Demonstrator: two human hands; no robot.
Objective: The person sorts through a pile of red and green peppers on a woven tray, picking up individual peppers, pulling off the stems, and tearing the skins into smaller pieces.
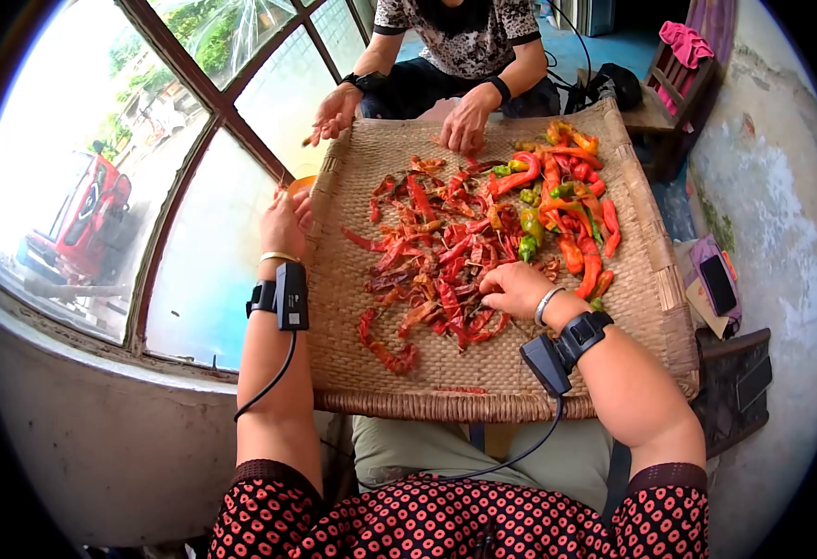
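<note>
A woven tray lies across my lap, with wrinkled dried red chili peppers spread over its middle. Fresher red, orange and green peppers are heaped on its right side. My right hand reaches in from the right, thumb and fingers pinched at a dried chili pepper among the pile; the fingertips are partly hidden. Past the tray's left rim, my left hand has its fingers curled beside an orange container. What those fingers hold, if anything, I cannot make out.
Across the tray sits another person, one hand over the peppers and the other beyond the left rim. A framed window stands at left. On the right are a phone and a wooden chair.
</note>
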